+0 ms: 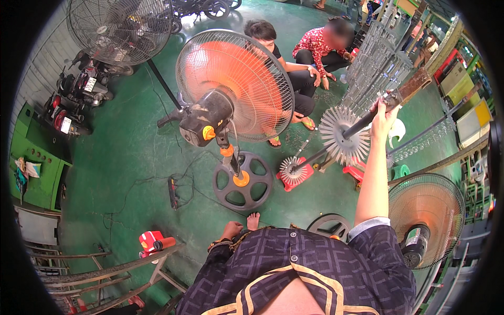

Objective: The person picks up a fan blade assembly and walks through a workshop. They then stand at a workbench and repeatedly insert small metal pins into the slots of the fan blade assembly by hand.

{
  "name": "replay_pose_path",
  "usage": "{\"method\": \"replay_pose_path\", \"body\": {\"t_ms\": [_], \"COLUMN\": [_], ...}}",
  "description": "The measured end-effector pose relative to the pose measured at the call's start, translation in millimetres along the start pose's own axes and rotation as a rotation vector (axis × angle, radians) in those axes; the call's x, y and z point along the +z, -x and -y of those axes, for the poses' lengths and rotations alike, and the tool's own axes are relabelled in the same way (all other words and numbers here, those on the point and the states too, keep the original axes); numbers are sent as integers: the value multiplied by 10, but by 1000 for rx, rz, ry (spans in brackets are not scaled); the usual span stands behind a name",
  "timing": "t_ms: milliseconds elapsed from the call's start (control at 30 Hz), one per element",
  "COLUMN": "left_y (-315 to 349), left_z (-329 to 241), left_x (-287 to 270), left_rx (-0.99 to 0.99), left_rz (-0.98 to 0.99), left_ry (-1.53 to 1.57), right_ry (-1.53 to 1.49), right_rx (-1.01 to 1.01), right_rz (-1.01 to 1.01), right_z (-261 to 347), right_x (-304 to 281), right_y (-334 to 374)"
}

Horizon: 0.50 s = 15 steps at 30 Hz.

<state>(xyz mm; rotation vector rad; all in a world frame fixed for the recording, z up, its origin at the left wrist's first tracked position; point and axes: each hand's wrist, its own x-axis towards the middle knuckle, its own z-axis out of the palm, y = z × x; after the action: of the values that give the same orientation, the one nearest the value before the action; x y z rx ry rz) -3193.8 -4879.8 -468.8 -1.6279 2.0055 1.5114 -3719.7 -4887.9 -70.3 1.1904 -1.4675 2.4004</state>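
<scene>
My right arm reaches forward and up, and my right hand (pixel 383 119) is closed around the upper end of a dark metal rod (pixel 362 122). The rod slants down to the left and carries a large slotted metal disc (pixel 336 128) and, lower down, a smaller slotted disc (pixel 286 170). Just beyond my fingers a rusty steel bar (pixel 415 86) meets the rod's top. My left hand (pixel 231 230) hangs low by my side, near my bare foot (pixel 253 221); its fingers look curled, with nothing visible in them.
A pedestal fan (pixel 202 118) stands ahead on a round spoked base (pixel 257 199). Another fan (pixel 430 220) is at the right. Cables and a power strip (pixel 173 192) lie on the green floor. Two people squat beyond the fan, beside hanging metal parts (pixel 375 68). A curved rail (pixel 121 270) is near left.
</scene>
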Motion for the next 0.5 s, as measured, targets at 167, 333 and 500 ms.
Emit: {"method": "replay_pose_path", "body": {"t_ms": [167, 333, 500], "left_y": [-34, -38, -11], "left_z": [102, 102, 80], "left_x": [41, 39, 22], "left_rx": [6, 16, 0], "left_rz": [-19, -24, -12], "left_ry": [1, -4, -7], "right_ry": [-12, -7, 25], "right_rx": [-14, -22, -12], "right_rz": [18, 0, -5], "right_z": [-9, 21, 46], "right_x": [9, 13, 27], "right_y": [-3, 18, 44]}}
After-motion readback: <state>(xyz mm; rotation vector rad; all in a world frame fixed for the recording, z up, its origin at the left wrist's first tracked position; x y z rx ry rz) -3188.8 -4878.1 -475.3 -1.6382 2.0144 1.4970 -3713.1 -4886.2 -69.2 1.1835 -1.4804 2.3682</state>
